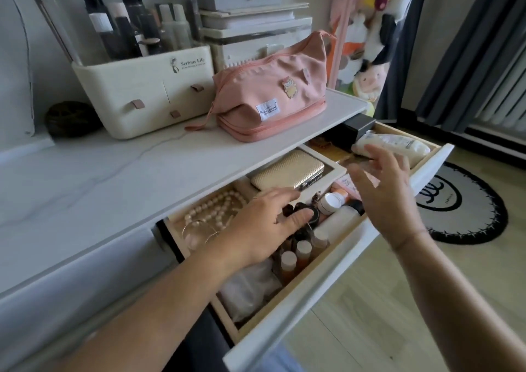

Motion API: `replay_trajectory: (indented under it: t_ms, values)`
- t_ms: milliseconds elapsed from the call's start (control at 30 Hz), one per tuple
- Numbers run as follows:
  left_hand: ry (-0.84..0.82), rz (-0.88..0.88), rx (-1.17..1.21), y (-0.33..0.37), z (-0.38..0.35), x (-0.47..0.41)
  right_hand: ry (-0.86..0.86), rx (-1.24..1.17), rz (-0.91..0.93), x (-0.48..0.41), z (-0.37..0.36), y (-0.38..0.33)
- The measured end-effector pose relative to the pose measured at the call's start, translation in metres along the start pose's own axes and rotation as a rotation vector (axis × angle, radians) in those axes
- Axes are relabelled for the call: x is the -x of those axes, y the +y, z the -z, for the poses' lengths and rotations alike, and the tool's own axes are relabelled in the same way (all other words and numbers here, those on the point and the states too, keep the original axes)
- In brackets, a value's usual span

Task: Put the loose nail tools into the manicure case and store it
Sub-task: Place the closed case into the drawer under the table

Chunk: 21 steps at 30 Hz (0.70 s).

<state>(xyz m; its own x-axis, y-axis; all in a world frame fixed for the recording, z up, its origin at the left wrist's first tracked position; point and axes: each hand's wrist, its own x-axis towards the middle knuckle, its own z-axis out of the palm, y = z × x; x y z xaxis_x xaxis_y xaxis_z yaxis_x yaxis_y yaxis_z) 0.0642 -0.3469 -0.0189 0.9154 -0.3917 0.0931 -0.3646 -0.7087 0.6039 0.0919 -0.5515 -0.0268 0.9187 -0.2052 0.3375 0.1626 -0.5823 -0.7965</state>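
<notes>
While the gold case (287,174) lies mid-frame in the open drawer (341,260), both empty, spread hands, left hand (264,226) and right hand (384,189), should clear before closing.

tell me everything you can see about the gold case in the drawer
The pale gold textured manicure case is a flat rectangle with rounded corners, a woven-looking metallic surface and a shiny metal clasp on its near edge. It is shut and lies flat in a rear compartment of the open white drawer, partly under the desktop's edge. The left hand's fingertips reach just to its clasp edge; actual contact is unclear.
</notes>
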Motion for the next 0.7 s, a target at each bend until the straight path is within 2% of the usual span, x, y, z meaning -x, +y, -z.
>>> replay_trajectory:
  t_ms: [133,267,467,567,700]
  values:
    - [-0.152,-0.05,-0.048,0.015,-0.006,0.036,-0.077,-0.05,0.017,0.076,-0.005,0.019]
    - [-0.243,-0.073,-0.141,0.013,-0.017,0.056,-0.112,-0.104,-0.007,0.107,-0.015,0.034]
    - [-0.146,-0.087,-0.258,0.002,-0.021,0.064,-0.167,-0.116,-0.005,0.109,-0.015,0.036]
    - [-0.061,-0.074,-0.423,-0.004,-0.014,0.062,-0.197,-0.116,0.01,0.103,-0.019,0.033]
    - [0.051,0.079,-0.498,-0.017,0.0,0.057,-0.189,-0.133,0.016,0.088,-0.04,0.029]
